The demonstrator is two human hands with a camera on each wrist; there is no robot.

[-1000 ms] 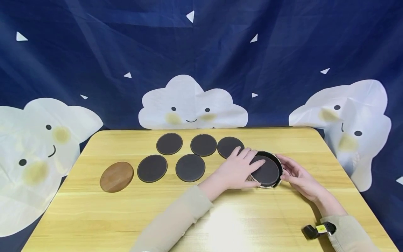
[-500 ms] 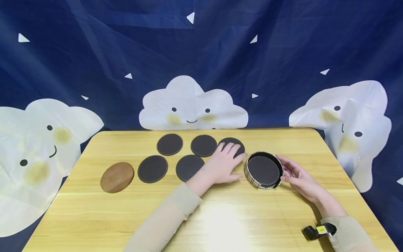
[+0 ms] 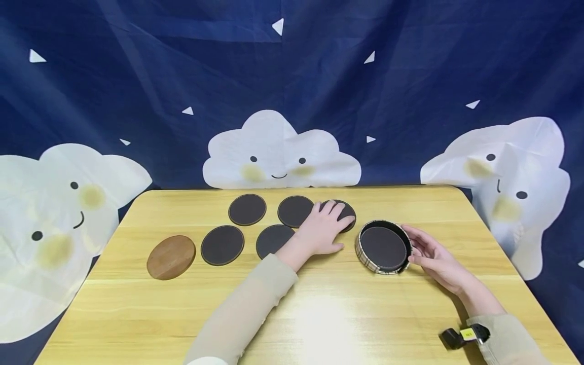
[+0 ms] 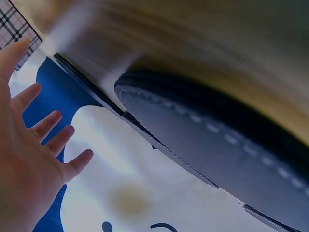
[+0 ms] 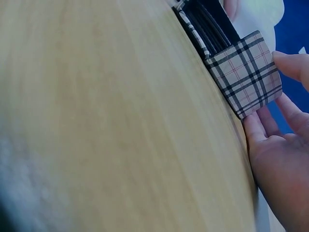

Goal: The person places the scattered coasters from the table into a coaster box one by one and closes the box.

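In the head view my left hand (image 3: 322,229) is over a round black coaster (image 3: 349,215) at the back, fingers spread and covering part of it. The left wrist view shows that hand (image 4: 34,159) with its fingers apart and nothing held. My right hand (image 3: 435,258) holds the right side of a round plaid coaster holder (image 3: 363,256), which has a black inside and a black coaster (image 3: 383,247) lying in it. In the right wrist view, thumb and fingers are curved about the holder's plaid wall (image 5: 248,72), and a gap in the wall shows stacked dark edges.
More black coasters (image 3: 222,245) lie flat in two rows left of the left hand; its forearm partly covers one (image 3: 274,238). A brown wooden disc (image 3: 171,257) lies at the far left. A blue cloud-print curtain (image 3: 319,61) hangs behind the wooden table (image 3: 365,324).
My left hand has moved from the holder, leftward and back, to the far-right loose coaster. The right hand has stayed at the holder.
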